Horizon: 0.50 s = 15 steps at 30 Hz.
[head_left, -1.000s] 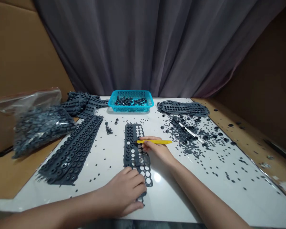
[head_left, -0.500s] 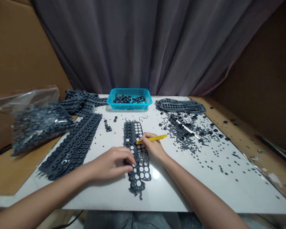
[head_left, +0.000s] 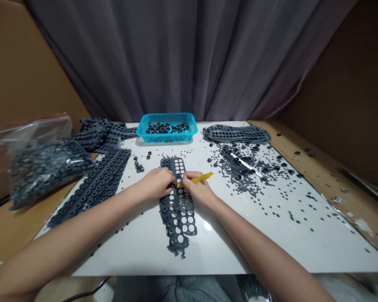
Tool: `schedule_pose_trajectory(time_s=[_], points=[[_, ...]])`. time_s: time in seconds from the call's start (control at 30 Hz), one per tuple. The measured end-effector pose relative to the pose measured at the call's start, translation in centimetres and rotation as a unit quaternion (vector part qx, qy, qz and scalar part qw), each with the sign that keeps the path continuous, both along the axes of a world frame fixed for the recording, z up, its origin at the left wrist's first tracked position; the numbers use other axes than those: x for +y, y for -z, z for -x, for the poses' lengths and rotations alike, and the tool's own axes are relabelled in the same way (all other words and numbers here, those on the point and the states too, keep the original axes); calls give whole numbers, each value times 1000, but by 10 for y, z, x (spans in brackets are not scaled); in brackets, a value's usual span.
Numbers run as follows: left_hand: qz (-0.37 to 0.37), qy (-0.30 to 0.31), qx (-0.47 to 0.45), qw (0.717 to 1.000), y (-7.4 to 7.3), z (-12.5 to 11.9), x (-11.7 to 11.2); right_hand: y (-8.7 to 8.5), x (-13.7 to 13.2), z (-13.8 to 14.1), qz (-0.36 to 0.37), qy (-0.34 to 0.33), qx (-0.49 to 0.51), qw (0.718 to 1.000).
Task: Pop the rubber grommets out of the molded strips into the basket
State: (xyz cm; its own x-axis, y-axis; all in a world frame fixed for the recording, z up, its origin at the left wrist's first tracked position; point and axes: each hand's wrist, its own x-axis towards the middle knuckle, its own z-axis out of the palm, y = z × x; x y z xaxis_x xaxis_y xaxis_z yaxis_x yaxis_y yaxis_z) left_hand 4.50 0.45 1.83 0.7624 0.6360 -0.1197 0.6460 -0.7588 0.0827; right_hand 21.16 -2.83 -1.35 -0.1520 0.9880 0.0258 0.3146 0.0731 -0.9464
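Right hand (head_left: 199,189) gripped a yellow tool (head_left: 198,178), tip on a perforated grey rubber strip (head_left: 178,216); left hand (head_left: 156,183) curled on strip, grip unclear, white bench (head_left: 239,243) beneath.

Left hand (head_left: 156,183) beside right hand (head_left: 198,189), arms forward

rubber strip (head_left: 176,214): matt, grey | yellow plastic tool (head_left: 197,178): smooth | tabletop (head_left: 271,235): glossy white | basket (head_left: 166,139): teal plastic | curtain (head_left: 176,63): matt cloth, lol
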Motion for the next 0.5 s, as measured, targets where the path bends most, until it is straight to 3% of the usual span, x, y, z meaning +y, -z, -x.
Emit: schedule_pose_trajectory(time_s=[0.1, 0.27, 0.37, 0.5], points=[[-40, 63, 32, 997, 2, -2, 6, 3, 1, 0, 3, 11, 14, 1000], [-91, 140, 9, 986, 19, 3, 13, 7, 2, 0, 5, 15, 26, 1000], [-101, 130, -1, 986, 27, 8, 13, 7, 2, -1, 5, 20, 21, 1000], [12, 48, -104, 993, 28, 18, 11, 8, 2, 0, 12, 25, 26, 999]])
